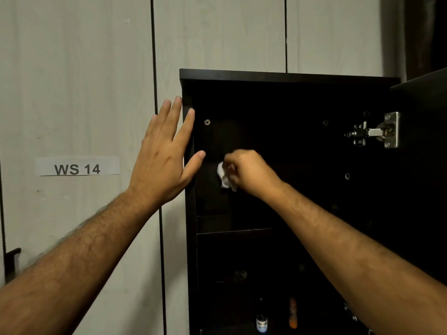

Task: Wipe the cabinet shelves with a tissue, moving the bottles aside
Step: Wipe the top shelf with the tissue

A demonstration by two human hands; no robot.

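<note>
1. Fingers of the left hand are straight, spread against the cabinet side edge.
2. Right hand grips a crumpled white tissue inside the upper compartment.
3. Two bottles stand on a lower shelf.

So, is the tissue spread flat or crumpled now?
Crumpled. The tissue shows as a small white wad bunched in the curled fingers of the right hand, inside the dark cabinet.
</note>
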